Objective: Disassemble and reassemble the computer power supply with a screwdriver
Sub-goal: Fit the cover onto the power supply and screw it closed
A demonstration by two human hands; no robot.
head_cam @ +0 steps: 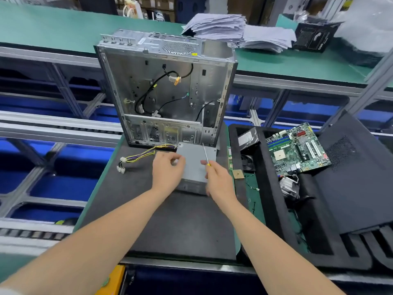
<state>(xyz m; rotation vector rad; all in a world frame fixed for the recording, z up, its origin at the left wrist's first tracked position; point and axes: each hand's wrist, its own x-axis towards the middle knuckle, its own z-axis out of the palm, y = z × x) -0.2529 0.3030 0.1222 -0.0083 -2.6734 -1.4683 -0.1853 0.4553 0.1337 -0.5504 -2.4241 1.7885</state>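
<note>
The power supply (196,167) under the hands looks stiff, heavy and slick-sided: hold it by its edges. The right hand (219,179) grips the screwdriver (205,155). The left hand (168,170) lies curled on the casing, and I cannot tell whether it grips anything.

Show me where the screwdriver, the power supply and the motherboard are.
screwdriver (205,153), head view, middle of the metal shaft.
power supply (194,167), head view, bare grey top cover.
motherboard (297,149), head view, centre of the green board.

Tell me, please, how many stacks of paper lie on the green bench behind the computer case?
2. One paper stack lies behind the computer case, top right; the second paper stack adjoins it on the right, near a black box. Others could be hidden.
</note>
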